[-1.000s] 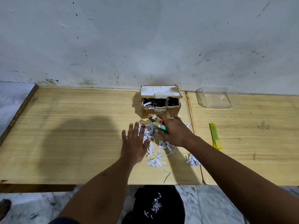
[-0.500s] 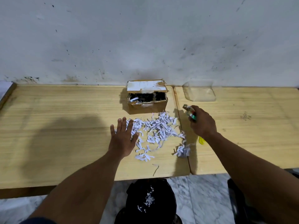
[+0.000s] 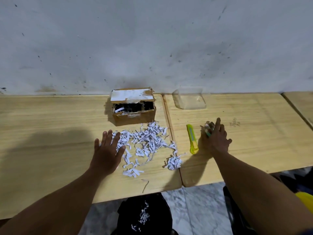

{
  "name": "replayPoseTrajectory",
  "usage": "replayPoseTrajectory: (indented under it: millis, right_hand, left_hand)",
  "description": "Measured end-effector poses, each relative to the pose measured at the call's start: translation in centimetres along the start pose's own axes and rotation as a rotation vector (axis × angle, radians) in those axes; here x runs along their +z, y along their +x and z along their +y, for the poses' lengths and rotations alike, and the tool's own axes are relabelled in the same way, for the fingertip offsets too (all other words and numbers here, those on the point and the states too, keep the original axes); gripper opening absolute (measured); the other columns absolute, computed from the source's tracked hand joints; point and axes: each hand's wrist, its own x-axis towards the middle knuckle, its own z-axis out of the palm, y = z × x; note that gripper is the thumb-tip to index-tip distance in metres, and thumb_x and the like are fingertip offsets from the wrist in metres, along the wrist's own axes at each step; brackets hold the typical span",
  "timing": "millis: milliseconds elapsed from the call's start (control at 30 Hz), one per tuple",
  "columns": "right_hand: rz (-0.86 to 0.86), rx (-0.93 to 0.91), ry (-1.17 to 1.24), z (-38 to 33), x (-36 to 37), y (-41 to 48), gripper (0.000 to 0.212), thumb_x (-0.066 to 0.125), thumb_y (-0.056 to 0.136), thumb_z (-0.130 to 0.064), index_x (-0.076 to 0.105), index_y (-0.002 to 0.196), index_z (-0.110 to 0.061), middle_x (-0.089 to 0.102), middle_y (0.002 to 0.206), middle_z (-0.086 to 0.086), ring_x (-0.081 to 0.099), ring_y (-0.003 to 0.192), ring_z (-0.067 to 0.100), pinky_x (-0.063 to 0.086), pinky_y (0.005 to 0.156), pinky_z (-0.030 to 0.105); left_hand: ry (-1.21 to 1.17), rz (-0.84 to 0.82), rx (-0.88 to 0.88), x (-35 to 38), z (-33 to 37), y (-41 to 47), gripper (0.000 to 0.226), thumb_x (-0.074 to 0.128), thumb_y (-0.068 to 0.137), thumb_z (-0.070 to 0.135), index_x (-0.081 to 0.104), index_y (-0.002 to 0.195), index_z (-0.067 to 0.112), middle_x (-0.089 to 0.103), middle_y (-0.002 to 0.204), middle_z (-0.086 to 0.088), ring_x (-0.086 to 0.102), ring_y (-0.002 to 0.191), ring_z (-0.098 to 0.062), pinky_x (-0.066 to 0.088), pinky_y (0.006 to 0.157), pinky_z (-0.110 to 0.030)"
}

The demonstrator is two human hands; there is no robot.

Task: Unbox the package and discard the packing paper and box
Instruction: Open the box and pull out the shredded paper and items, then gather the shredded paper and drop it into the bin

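An open cardboard box [image 3: 135, 117] with a torn white label on its flap stands against the wall, a few paper shreds left inside. White shredded packing paper [image 3: 149, 141] lies scattered on the table in front of it. My left hand [image 3: 108, 151] lies flat, fingers spread, on the left edge of the shreds. My right hand [image 3: 214, 138] rests on the right table, fingers curled around a small item with green and red on it [image 3: 208, 127], held down at the table surface.
A yellow-green utility knife [image 3: 192, 140] lies just left of my right hand. A clear plastic container [image 3: 189, 99] stands by the wall. A black-lined bin [image 3: 144, 216] holding some shreds sits on the floor below the table's front edge [image 3: 67, 203].
My right hand carried the small item from in front of the box over to the right table, past the knife. The left hand stayed flat on the shreds.
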Motion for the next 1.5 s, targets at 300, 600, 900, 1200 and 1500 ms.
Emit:
replayPoseTrajectory:
  millis: [300,600,900,1200,1500]
  right_hand:
    - [-0.022,-0.064,-0.115,-0.1,0.9,-0.1,0.077,0.043,0.092,-0.061,0.013,0.153,-0.024,0.030,0.152,0.011,0.030,0.137,0.034,0.031,0.102,0.067]
    - [0.110,-0.407,0.100,-4.5,-1.0,-0.6,0.058,0.043,0.098,-0.043,0.036,0.149,-0.016,0.039,0.152,0.014,0.036,0.139,0.032,0.029,0.111,0.055]
    - [-0.314,-0.709,0.324,-13.0,2.1,-2.7,0.050,0.038,0.103,-0.044,0.047,0.144,-0.018,0.048,0.148,0.007,0.046,0.135,0.026,0.037,0.105,0.034]
    - [-0.468,-0.960,0.193,-11.3,3.1,-5.9,0.046,0.032,0.105,-0.044,0.048,0.145,-0.028,0.042,0.154,-0.007,0.024,0.148,0.011,0.022,0.119,0.037]
    - [-0.472,-0.930,0.316,-14.0,1.9,-7.4,0.038,0.034,0.106,-0.035,0.052,0.138,-0.027,0.060,0.137,0.002,0.047,0.132,0.019,0.039,0.106,0.039]
  left_hand:
    - [-0.067,-0.033,-0.026,-1.0,0.7,-0.1,0.070,0.017,0.097,0.056,0.037,0.150,0.016,0.026,0.161,-0.013,0.017,0.151,-0.031,0.017,0.117,-0.058]
    - [-0.238,0.089,0.012,-3.0,0.7,0.4,0.065,0.040,0.095,0.051,0.040,0.148,0.012,0.045,0.151,-0.010,0.035,0.144,-0.032,0.036,0.110,-0.052]
    - [-0.314,0.115,0.047,-2.5,1.2,1.6,0.080,0.042,0.090,0.068,0.055,0.137,0.005,0.057,0.139,-0.014,0.047,0.135,-0.030,0.034,0.107,-0.031]
    - [-0.343,-0.090,0.217,-2.9,3.4,2.2,0.100,0.027,0.076,0.090,0.033,0.153,0.026,0.033,0.159,0.004,0.017,0.149,-0.007,0.014,0.121,-0.027]
    - [-0.288,-0.310,0.276,-4.1,5.9,5.5,0.090,0.044,0.084,0.078,0.031,0.154,0.024,0.032,0.160,0.001,0.017,0.151,-0.014,0.018,0.121,-0.036]
